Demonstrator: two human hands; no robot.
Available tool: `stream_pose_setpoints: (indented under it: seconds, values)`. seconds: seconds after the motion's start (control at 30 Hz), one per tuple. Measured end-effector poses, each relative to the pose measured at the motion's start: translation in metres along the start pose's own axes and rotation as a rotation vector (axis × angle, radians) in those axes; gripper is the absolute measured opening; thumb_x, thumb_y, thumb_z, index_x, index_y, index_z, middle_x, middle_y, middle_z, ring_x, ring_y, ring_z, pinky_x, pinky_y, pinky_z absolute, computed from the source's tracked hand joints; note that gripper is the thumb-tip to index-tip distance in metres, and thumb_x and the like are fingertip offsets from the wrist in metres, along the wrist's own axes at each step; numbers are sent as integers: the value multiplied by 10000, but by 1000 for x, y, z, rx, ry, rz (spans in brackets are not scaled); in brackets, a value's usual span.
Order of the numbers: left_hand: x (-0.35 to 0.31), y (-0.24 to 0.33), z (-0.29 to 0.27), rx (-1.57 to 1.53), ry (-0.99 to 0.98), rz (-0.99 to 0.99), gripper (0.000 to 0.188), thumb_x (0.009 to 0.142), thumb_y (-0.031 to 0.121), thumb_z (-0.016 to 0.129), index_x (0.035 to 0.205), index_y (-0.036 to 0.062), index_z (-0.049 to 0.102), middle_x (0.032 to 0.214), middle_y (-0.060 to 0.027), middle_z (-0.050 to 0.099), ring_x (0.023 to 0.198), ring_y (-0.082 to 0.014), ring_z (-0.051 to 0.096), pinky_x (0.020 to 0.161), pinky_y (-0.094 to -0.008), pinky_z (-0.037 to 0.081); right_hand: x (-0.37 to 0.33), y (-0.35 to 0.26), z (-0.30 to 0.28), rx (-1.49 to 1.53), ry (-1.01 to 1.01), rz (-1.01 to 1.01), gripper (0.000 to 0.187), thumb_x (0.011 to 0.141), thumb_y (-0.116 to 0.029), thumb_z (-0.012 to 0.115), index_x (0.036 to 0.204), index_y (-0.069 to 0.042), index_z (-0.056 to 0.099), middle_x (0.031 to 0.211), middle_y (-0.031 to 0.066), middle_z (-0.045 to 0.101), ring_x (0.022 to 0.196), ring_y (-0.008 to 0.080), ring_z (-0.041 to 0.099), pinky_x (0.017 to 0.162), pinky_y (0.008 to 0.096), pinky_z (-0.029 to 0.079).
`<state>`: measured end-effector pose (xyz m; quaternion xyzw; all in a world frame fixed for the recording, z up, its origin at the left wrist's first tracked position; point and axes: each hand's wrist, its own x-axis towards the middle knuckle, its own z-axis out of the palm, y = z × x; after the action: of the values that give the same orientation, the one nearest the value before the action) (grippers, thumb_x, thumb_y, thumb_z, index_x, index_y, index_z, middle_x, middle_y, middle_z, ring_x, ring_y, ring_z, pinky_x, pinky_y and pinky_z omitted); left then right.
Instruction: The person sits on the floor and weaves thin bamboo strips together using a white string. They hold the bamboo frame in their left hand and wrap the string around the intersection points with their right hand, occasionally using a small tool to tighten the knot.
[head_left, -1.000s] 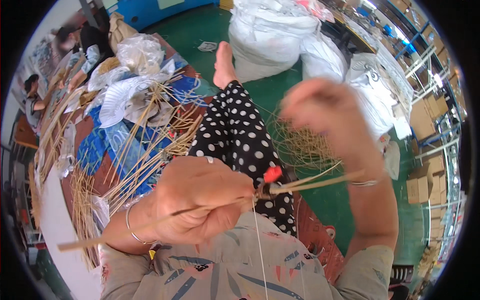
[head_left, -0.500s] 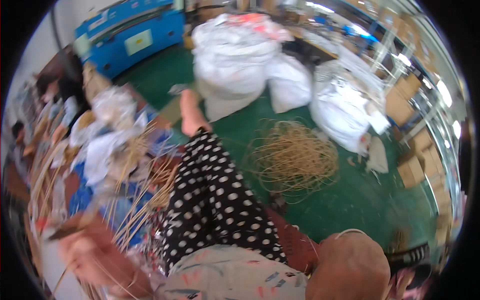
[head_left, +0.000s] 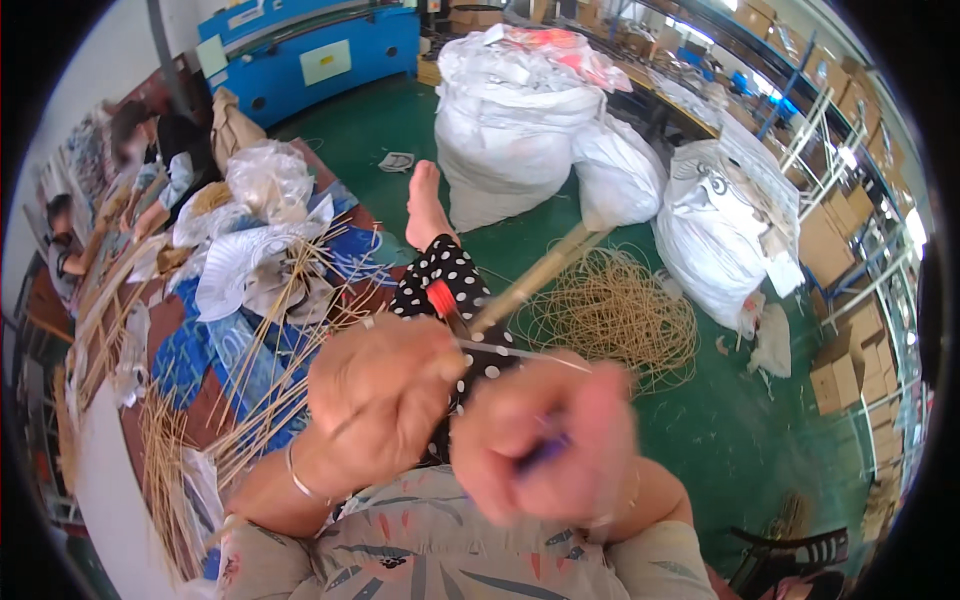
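My left hand (head_left: 380, 385) is closed, fingers curled together, in front of my polka-dot trousers. A thing with a red end (head_left: 440, 297) pokes up beside its fingers; its lower part is hidden. A pale brown strip (head_left: 535, 283), like split cane, slants up and right from beside these fingers. From the left fingertips a thin whitish strand (head_left: 525, 352) runs to my right hand (head_left: 550, 440), which is curled closed and blurred. Inside the right fist shows something purple (head_left: 542, 453), too smeared to name.
A loose coil of thin cane (head_left: 610, 320) lies on the green floor, near large white sacks (head_left: 515, 135). Left are bundled cane sticks (head_left: 255, 410), blue sheeting (head_left: 190, 340) and plastic bags (head_left: 268, 180). Two people sit at far left. Cardboard boxes (head_left: 845, 370) stand at right.
My left hand has come from the lower left to the middle. My right hand now shows close beside it. The pale brown strip has come into view, and the whole view has shifted.
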<state>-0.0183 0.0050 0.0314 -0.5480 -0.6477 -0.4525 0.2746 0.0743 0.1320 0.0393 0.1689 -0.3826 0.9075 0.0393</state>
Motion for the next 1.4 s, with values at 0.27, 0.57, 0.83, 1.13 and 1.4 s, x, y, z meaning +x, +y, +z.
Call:
stream_pose_setpoints:
  seconds: [0.27, 0.57, 0.83, 1.13, 1.4]
  values:
    - [-10, 43, -33, -227, 56, -174, 119, 696, 58, 599, 791, -8, 569, 669, -93, 577, 478, -207, 544, 396, -277, 425, -5, -17, 9, -1196, -188, -700, 205, 791, -214, 567, 790, -9, 580, 663, 82, 575, 485, 197, 527, 425, 293, 402]
    - [-13, 21, -15, -64, 38, 24, 132, 638, -11, 597, 766, 17, 581, 695, -98, 582, 547, -200, 551, 469, -293, 440, 10, 14, -6, -1237, 37, -617, 17, 733, -48, 566, 743, -39, 557, 660, 68, 564, 515, 187, 542, 445, 289, 401]
    - [-27, -18, 17, 135, 36, -32, 127, 689, -14, 600, 794, 33, 544, 705, -68, 562, 515, -216, 512, 433, -307, 386, 19, 38, -45, -1051, 225, -268, 54, 762, -31, 568, 736, -6, 527, 595, 52, 512, 518, 75, 462, 477, 216, 377]
    - [-19, -2, -6, -3, 46, -34, 144, 680, -5, 607, 803, 32, 542, 669, -71, 569, 475, -199, 525, 418, -285, 412, -19, 0, 11, 198, -148, 250, 136, 715, -108, 638, 760, -20, 545, 695, 84, 567, 555, 196, 533, 498, 279, 408]
    - [-13, 28, -26, -213, 58, -68, 148, 679, 89, 637, 791, 14, 576, 624, -69, 576, 486, -202, 547, 403, -271, 421, -11, -2, 7, -161, -288, -11, 140, 700, -134, 628, 748, -24, 554, 679, 80, 563, 525, 216, 524, 472, 294, 408]
